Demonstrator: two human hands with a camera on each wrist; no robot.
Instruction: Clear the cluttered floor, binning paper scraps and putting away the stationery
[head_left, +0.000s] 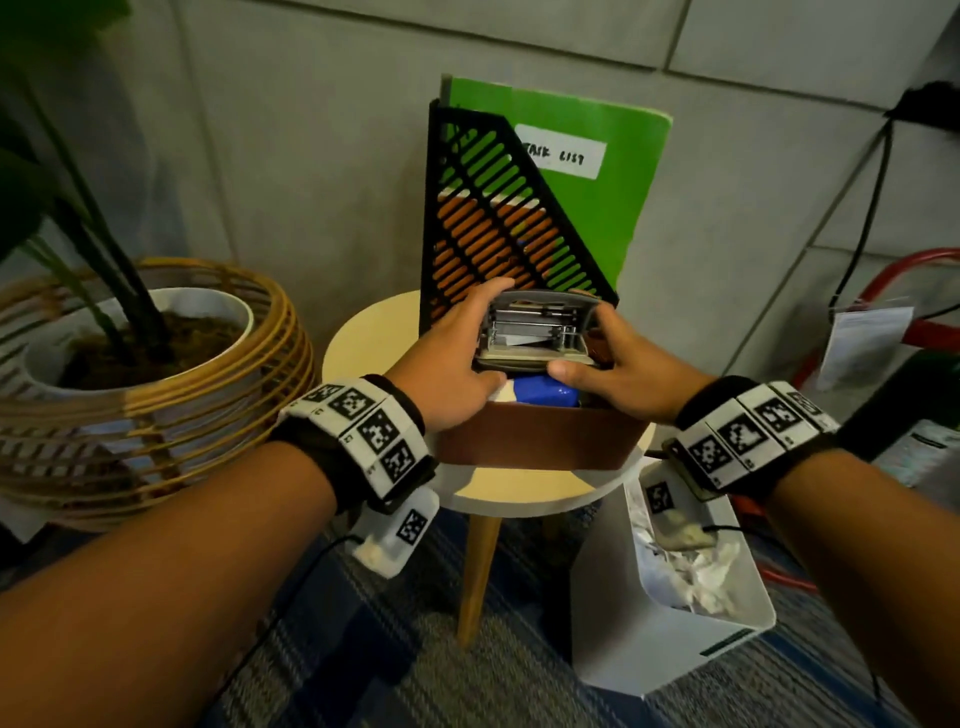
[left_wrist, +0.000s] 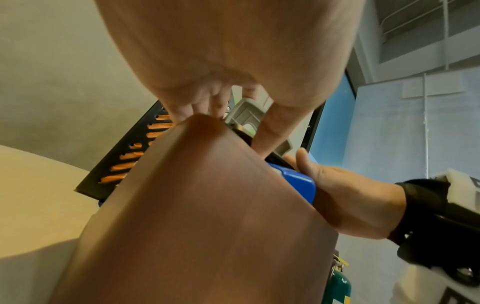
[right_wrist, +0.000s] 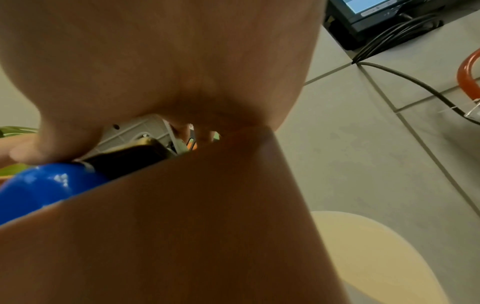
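A grey hole punch (head_left: 535, 330) is held upside down between both hands, its metal underside showing. My left hand (head_left: 457, 353) grips its left end and my right hand (head_left: 618, 364) grips its right end, thumbs along the near edge. It hovers just above a brown box (head_left: 540, 441) on the small round table (head_left: 519, 491). Inside the box lies a blue stapler (head_left: 545, 392). The left wrist view shows the hole punch (left_wrist: 246, 111) past the brown box (left_wrist: 207, 216), with the blue stapler (left_wrist: 296, 183) at the rim. The right wrist view shows the blue stapler (right_wrist: 44, 183) and the hole punch (right_wrist: 140, 131).
A black slotted file holder (head_left: 493, 218) with a green "Task List" folder (head_left: 597, 171) stands behind the box. A white bin (head_left: 670, 582) holding crumpled paper sits on the carpet to the right. A potted plant in a wicker basket (head_left: 145, 395) stands left.
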